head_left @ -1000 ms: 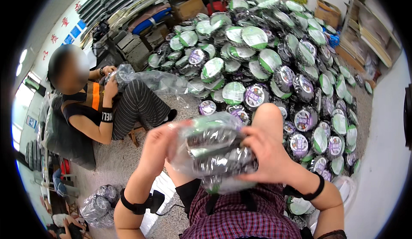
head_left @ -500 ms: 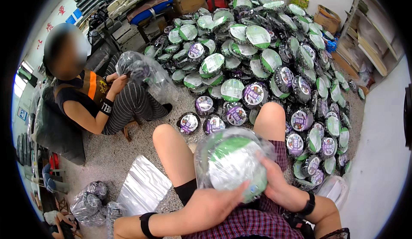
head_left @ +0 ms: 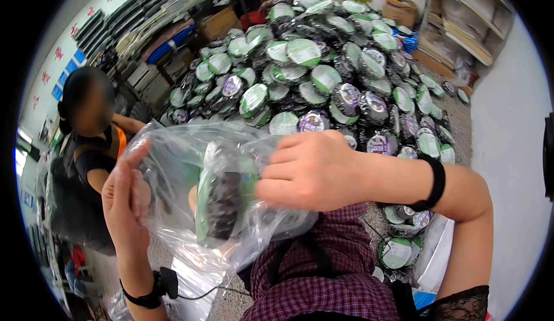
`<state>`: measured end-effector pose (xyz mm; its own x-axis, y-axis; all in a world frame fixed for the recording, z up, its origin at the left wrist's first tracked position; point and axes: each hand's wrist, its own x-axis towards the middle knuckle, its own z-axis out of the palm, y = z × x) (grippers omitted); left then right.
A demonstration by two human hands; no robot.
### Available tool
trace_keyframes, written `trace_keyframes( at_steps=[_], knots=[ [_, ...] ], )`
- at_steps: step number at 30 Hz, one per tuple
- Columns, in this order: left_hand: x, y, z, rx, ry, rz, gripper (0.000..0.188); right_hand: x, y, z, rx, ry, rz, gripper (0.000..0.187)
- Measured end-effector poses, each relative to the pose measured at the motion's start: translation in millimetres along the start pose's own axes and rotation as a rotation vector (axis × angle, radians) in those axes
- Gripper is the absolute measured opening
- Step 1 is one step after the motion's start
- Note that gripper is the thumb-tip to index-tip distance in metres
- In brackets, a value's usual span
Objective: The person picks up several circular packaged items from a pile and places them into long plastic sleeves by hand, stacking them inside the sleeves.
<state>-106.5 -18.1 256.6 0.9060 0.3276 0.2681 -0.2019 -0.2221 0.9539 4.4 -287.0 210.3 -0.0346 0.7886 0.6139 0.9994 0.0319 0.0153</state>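
Observation:
A large clear plastic bag (head_left: 271,228) spreads between my hands above my lap. Inside it, round packs (head_left: 222,200) with dark rims and green-and-white labels stand on edge, blurred by the film. My left hand (head_left: 127,194) is closed on the bag's left side, fingers pointing up. On the other side, my right hand (head_left: 314,171) is bent into a fist gripping the bag's upper right part, its fingertips hidden from view. Both wrists wear black bands.
A high heap of round wrapped packs (head_left: 303,53) fills the floor ahead and to the right. At left sits another person (head_left: 95,142). Clear plastic sheeting (head_left: 196,280) lies at lower left. A white wall (head_left: 511,165) and shelves (head_left: 461,21) bound the right.
Earlier both hands held a plastic-wrapped stack of round packs low over my lap. Now the hands are wider apart and higher, with a large bag stretched between them. The view has shifted right.

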Motion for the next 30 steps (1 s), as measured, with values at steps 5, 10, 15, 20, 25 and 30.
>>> trace_keyframes(
  at_steps=[5,10,15,20,25,30],
  knots=[
    [7.7,-15.0,31.5,0.380,-0.326,-0.001,0.030,47.6,-30.4,-19.0,0.276,0.461,-0.167,0.015],
    [-18.2,-121.2,74.5,0.617,-0.634,-0.113,0.028,-43.9,-19.1,8.5,0.479,0.175,0.138,0.020],
    [-44.5,-138.3,98.7,0.703,-0.613,0.219,0.035,-267.5,29.2,80.8,0.479,0.522,1.416,0.061],
    [-44.5,-164.3,82.3,0.808,-0.771,0.326,0.030,-508.6,-13.1,226.6,1.034,1.572,2.578,0.069],
    [-33.9,-163.6,105.0,0.764,-0.753,0.156,0.024,-518.4,-13.6,256.0,1.030,1.928,2.215,0.057],
    [-21.2,-166.9,115.0,0.789,-0.804,0.084,0.023,-425.7,-5.5,283.0,1.204,1.800,2.030,0.057]
  ],
)
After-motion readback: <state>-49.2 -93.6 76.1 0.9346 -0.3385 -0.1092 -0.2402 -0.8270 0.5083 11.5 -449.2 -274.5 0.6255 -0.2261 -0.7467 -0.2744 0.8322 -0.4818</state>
